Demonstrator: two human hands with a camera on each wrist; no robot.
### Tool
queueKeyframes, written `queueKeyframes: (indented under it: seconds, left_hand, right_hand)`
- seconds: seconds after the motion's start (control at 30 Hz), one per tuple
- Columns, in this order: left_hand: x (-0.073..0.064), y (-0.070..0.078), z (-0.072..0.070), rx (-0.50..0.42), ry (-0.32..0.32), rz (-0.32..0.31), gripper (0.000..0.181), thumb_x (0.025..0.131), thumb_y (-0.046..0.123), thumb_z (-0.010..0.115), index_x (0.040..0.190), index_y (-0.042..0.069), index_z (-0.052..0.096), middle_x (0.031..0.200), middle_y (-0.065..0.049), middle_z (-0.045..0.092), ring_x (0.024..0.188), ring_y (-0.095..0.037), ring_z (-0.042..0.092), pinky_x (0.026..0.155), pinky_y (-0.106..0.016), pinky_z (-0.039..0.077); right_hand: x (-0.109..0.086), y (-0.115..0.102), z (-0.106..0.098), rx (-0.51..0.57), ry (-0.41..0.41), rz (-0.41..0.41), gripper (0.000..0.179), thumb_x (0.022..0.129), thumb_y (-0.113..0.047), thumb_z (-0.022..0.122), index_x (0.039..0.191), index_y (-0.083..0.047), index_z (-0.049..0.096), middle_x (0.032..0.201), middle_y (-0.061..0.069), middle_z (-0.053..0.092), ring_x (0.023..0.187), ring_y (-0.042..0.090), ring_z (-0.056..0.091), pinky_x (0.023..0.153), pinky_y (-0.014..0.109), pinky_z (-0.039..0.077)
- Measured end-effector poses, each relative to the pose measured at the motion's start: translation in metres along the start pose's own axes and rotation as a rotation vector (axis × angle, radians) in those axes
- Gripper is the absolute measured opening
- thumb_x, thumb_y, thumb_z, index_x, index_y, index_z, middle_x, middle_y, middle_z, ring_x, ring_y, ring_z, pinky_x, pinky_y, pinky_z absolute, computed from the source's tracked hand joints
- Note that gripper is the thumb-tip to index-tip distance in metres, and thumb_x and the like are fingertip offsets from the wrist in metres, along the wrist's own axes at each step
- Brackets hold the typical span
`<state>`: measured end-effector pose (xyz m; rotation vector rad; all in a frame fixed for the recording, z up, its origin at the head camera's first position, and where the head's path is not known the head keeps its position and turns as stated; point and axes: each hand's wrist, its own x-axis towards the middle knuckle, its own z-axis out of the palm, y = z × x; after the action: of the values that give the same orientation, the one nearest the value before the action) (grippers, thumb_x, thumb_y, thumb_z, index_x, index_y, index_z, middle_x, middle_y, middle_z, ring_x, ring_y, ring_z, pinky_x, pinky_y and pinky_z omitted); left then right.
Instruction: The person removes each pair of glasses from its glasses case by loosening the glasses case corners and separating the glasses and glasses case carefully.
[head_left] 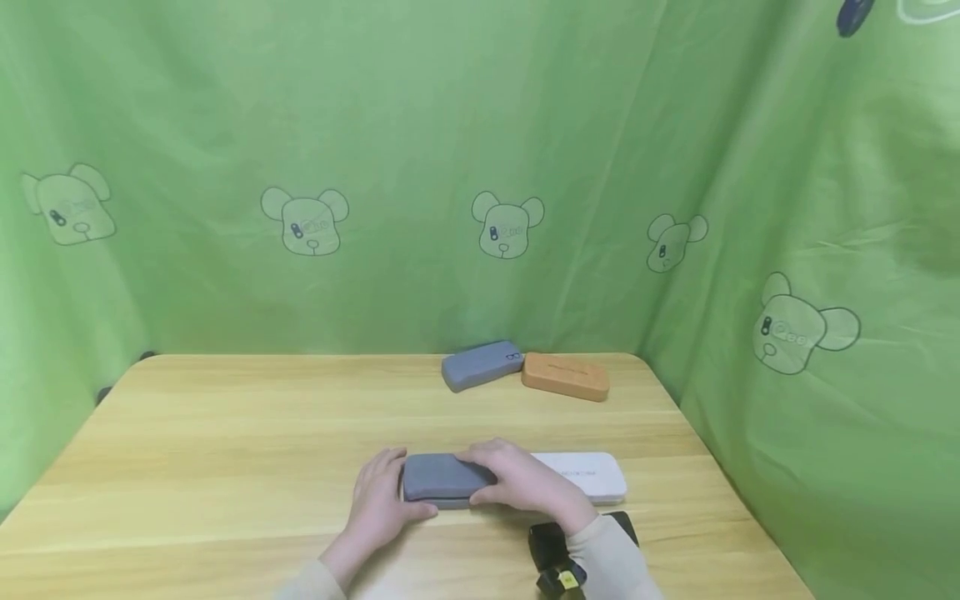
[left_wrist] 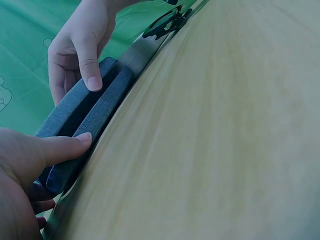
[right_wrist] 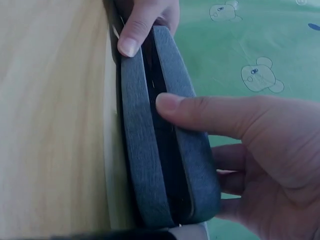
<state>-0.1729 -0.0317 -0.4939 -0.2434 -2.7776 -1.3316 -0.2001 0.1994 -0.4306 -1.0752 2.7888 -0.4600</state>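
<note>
A dark grey glasses case (head_left: 442,479) lies on the table between both hands, its lid parted from the base by a dark gap (right_wrist: 165,150). My left hand (head_left: 380,498) grips the left end of the case, thumb on the base's front side and the other fingers behind. My right hand (head_left: 517,477) holds the lid from above, its thumb at the lid's front edge by the gap. The inside of the case is mostly hidden. Behind the right forearm, a white glasses case (head_left: 592,475) lies beside the grey one.
Black sunglasses (head_left: 547,546) lie partly under the right forearm, with a small yellow-marked black piece (head_left: 567,579) close by. At the table's far edge are a blue-grey glasses case (head_left: 480,367) and an orange one (head_left: 566,377). Green curtains (head_left: 405,167) enclose the wooden table (head_left: 225,442).
</note>
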Motion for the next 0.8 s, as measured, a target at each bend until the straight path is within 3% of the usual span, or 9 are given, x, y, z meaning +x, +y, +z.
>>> queueKeyframes:
  seconds: [0.23, 0.47, 0.8]
  left_hand:
    - [-0.001, 0.001, 0.000, 0.005, 0.008, 0.002, 0.088, 0.064, 0.036, 0.087, 0.133, -0.005, 0.052, 0.144, -0.022, 0.048, 0.138, -0.046, 0.035, 0.118, -0.064, 0.019]
    - [-0.001, 0.002, 0.000, 0.006, 0.006, 0.005, 0.089, 0.063, 0.036, 0.087, 0.133, -0.006, 0.052, 0.145, -0.022, 0.048, 0.139, -0.046, 0.034, 0.118, -0.063, 0.018]
    - [-0.004, 0.004, -0.002, 0.023, -0.002, 0.008, 0.089, 0.063, 0.037, 0.087, 0.132, -0.005, 0.052, 0.145, -0.022, 0.048, 0.138, -0.047, 0.034, 0.117, -0.065, 0.019]
  right_hand:
    - [-0.002, 0.007, -0.003, 0.075, -0.016, -0.009, 0.053, 0.089, -0.031, 0.068, 0.136, -0.011, 0.056, 0.137, 0.008, 0.060, 0.127, 0.027, 0.056, 0.108, 0.043, 0.046]
    - [-0.004, 0.011, -0.003, 0.070, -0.024, -0.012, 0.051, 0.092, -0.035, 0.064, 0.138, -0.013, 0.055, 0.139, 0.009, 0.059, 0.128, 0.028, 0.055, 0.109, 0.046, 0.044]
    - [-0.003, 0.014, -0.005, 0.121, -0.058, 0.034, 0.052, 0.097, -0.043, 0.054, 0.141, -0.017, 0.052, 0.143, 0.007, 0.055, 0.133, 0.027, 0.051, 0.113, 0.045, 0.041]
